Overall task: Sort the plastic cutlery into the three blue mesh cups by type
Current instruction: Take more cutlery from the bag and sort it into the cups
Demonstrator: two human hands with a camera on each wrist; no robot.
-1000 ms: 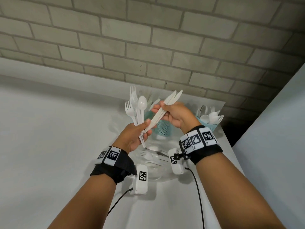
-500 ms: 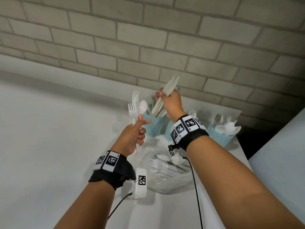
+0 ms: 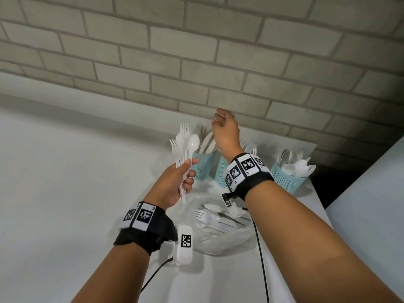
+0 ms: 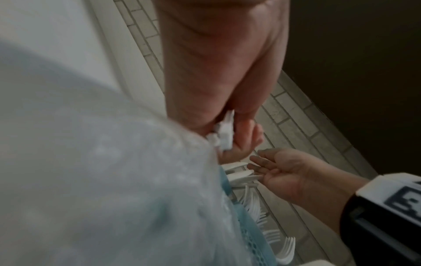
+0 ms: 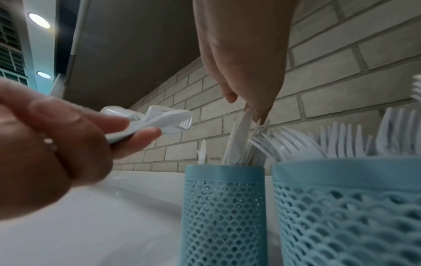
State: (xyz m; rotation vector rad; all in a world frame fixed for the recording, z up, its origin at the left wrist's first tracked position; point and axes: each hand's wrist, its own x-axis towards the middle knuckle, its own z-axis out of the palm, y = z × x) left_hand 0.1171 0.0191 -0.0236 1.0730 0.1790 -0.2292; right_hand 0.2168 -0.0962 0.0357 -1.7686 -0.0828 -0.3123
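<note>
Left hand (image 3: pixel 175 182) grips forks and a spoon (image 3: pixel 192 144); right hand (image 3: pixel 226 130), fingers relaxed, hovers over the knife-filled left cup (image 3: pixel 202 164); the right cup (image 3: pixel 286 180) holds spoons.

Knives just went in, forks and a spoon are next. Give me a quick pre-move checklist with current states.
1. Right hand free to take the next piece: ok, its fingers hang relaxed above the knife cup and hold nothing.
2. Knives seated in that cup: ok, standing inside.
3. Left hand grips the bundle: ok, forks and one spoon held upright.
4. Fork cup reachable: ok, though the right wrist hides much of it.
5. Spoon cup upright: ok, spoons in it.
6. Clear bowl emptied: not ok, cutlery remains.
</note>
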